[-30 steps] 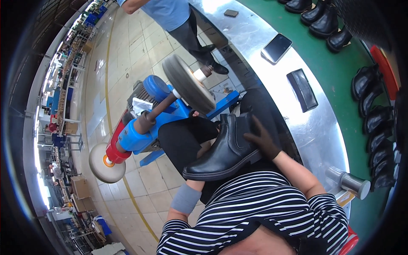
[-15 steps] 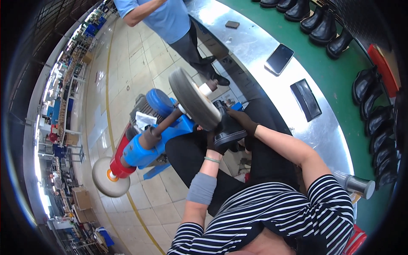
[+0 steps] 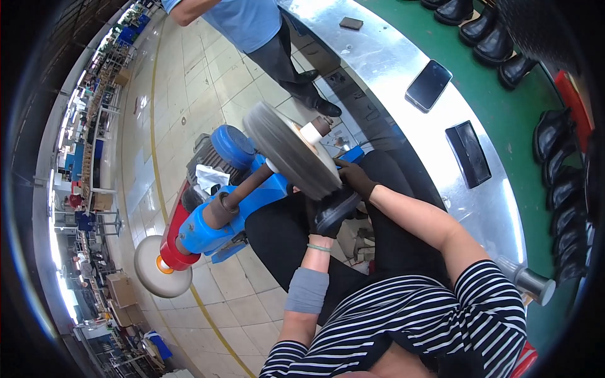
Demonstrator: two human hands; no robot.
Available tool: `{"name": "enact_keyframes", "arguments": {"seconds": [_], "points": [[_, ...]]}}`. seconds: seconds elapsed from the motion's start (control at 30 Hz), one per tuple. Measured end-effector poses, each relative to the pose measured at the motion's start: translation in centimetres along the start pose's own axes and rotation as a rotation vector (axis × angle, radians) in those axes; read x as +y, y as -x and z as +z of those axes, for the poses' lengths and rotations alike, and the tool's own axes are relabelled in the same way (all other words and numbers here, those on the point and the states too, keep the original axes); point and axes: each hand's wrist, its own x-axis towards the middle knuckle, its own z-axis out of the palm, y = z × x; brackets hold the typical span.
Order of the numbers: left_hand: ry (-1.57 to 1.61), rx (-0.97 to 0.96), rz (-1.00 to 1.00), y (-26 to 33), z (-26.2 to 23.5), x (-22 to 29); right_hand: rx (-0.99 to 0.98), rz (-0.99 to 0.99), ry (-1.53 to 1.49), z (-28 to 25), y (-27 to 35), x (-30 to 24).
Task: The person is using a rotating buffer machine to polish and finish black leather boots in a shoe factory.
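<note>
A black leather boot [image 3: 336, 211] is held against the lower edge of a grey buffing wheel [image 3: 287, 148], which is blurred as if spinning. My left hand [image 3: 313, 217], in a dark glove, grips the toe end from below and the left. Its fingers are mostly hidden behind the boot. On the boot's other side is my right hand [image 3: 358, 179], also gloved, closed around the boot's upper part close to the wheel's rim. The wheel hides much of the boot's shaft.
The wheel's shaft joins a blue and red machine [image 3: 208, 223] with a second, pale wheel [image 3: 162, 267]. On the metal table [image 3: 378, 44] lie a phone [image 3: 429, 86] and a black case [image 3: 467, 154]. Several black boots [image 3: 495, 44] line the green surface. Another person [image 3: 246, 28] stands ahead.
Both hands have turned the boot, so its toe now tips nearer me and the sole edge faces right. The person in blue has shifted slightly.
</note>
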Motion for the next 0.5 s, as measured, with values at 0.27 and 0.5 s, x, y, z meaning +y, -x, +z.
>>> {"name": "enact_keyframes", "arguments": {"seconds": [0.27,0.5], "points": [[0.923,0.139,-0.272,3.6,0.6,3.4,0.100,0.009,0.008,1.7,0.8,0.1],[0.589,0.324,-0.162,9.7,0.3,4.4,0.041,-0.090,0.106,1.5,3.3,-0.8]]}}
